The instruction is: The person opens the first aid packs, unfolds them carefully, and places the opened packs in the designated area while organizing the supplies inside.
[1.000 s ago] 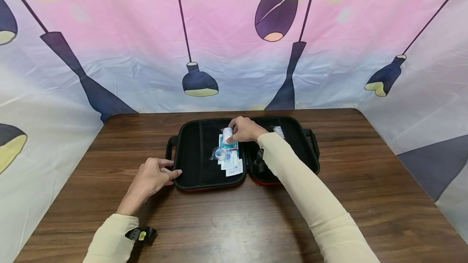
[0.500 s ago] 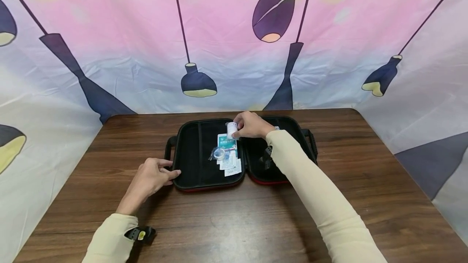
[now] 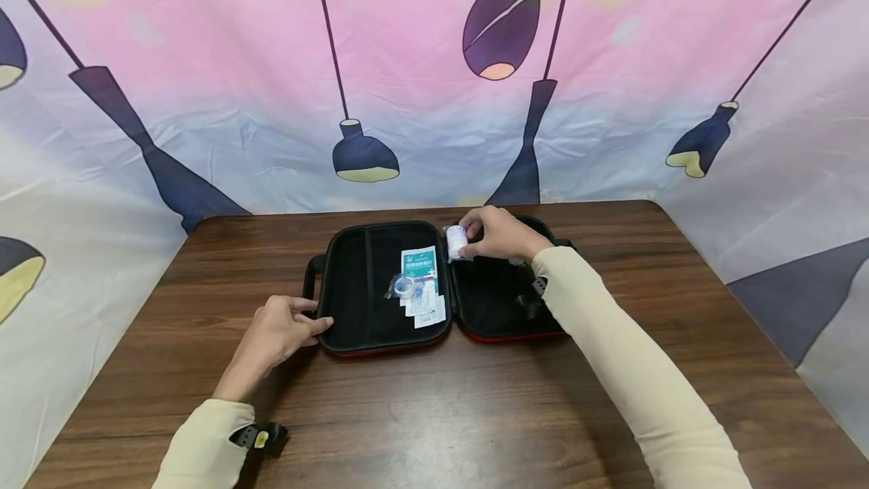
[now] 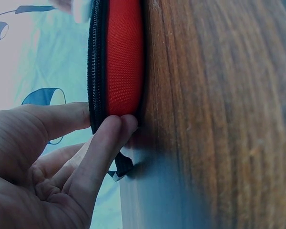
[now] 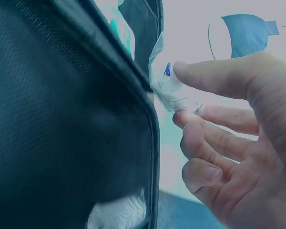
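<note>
A black zip case (image 3: pixel 346 285) with red outer sides lies opened flat on the table. My left hand (image 3: pixel 271 334) grips its left edge; in the left wrist view the thumb is at the zip rim and fingertips press the red side (image 4: pixel 124 62). My right hand (image 3: pixel 501 234) pinches a white bandage roll (image 3: pixel 457 243) in clear wrap between thumb and fingers, above the back of the case near the hinge. A teal-and-white packet (image 3: pixel 419 260), smaller white packets (image 3: pixel 431 316) and a wrapped tape roll (image 3: pixel 404 287) lie in the left half.
Another white roll (image 5: pixel 119 212) lies in the case's right half, mostly hidden by the right arm in the head view. A black handle (image 3: pixel 310 275) stands out at the case's left side. Behind the wooden table (image 3: pixel 407 413) hangs a printed cloth (image 3: pixel 271 96).
My right hand has moved to the right with the bandage roll, from over the packets in the left half to the hinge area. The left hand keeps its grip on the case edge.
</note>
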A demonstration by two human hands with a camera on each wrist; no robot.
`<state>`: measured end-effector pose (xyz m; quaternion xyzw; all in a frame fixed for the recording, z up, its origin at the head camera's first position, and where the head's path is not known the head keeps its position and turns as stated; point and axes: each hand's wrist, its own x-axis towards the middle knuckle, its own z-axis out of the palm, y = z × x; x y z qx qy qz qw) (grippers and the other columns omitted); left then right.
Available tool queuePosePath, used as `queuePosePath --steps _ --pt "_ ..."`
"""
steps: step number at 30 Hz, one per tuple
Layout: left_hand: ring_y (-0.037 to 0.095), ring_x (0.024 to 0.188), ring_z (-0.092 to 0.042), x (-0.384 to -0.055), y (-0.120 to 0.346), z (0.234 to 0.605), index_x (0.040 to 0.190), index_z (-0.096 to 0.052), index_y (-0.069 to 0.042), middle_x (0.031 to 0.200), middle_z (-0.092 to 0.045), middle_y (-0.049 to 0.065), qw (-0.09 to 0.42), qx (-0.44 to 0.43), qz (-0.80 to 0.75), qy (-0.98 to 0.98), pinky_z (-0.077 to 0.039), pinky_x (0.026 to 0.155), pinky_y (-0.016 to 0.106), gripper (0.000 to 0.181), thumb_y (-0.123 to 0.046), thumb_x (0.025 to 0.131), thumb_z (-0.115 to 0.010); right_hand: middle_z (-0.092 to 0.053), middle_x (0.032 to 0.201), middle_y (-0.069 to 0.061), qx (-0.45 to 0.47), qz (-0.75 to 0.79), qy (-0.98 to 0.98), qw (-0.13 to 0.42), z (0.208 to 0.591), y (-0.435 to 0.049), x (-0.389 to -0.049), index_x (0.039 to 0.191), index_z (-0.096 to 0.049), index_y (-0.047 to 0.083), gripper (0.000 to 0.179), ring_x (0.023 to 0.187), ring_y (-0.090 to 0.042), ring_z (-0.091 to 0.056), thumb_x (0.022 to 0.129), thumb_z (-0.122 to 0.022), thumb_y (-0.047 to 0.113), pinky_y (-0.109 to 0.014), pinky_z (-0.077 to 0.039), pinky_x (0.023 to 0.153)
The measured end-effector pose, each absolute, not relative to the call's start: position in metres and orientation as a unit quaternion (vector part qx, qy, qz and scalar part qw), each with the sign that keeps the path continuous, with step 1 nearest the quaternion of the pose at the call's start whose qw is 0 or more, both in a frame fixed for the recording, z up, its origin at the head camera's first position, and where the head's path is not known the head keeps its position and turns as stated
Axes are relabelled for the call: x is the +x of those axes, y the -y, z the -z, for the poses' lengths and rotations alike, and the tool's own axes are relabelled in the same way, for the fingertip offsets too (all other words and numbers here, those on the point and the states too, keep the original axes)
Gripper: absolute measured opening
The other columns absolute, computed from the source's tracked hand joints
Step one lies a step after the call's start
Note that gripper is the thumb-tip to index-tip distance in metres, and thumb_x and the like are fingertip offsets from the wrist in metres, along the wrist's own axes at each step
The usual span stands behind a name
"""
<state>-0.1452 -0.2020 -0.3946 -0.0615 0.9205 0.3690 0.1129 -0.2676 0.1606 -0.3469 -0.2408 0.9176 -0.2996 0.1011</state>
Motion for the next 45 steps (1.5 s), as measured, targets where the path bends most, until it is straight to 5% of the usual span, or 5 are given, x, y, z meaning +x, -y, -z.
queuePosePath --steps 20,45 --pt "0.024 0.083 -0.076 -0.145 0.205 0.396 0.138 -0.055 0.01 0.077 -0.073 0.003 0.112 -0.058 -0.374 -0.919 -0.059 0.077 0.044 0.057 -0.023 0.095 -0.073 -0.066 0.107 -0.018 -0.212 0.303 -0.926 0.079 0.36 -0.256 -0.239 0.125 -0.064 -0.007 0.045 0.058 -0.017 -0.051 0.087 -0.081 0.009 -0.033 -0.046 0.063" --pt "0.025 0.084 -0.076 -0.146 0.203 0.397 0.139 -0.055 0.009 0.075 -0.072 0.003 0.112 -0.062 -0.377 -0.917 -0.058 0.071 0.039 0.057 -0.023 0.096 -0.072 -0.066 0.105 -0.021 -0.179 0.304 -0.932 0.086 0.387 -0.286 -0.237 0.123 -0.064 -0.01 0.041 0.076 -0.022 -0.057 0.086 -0.078 0.0 -0.034 -0.047 0.066"
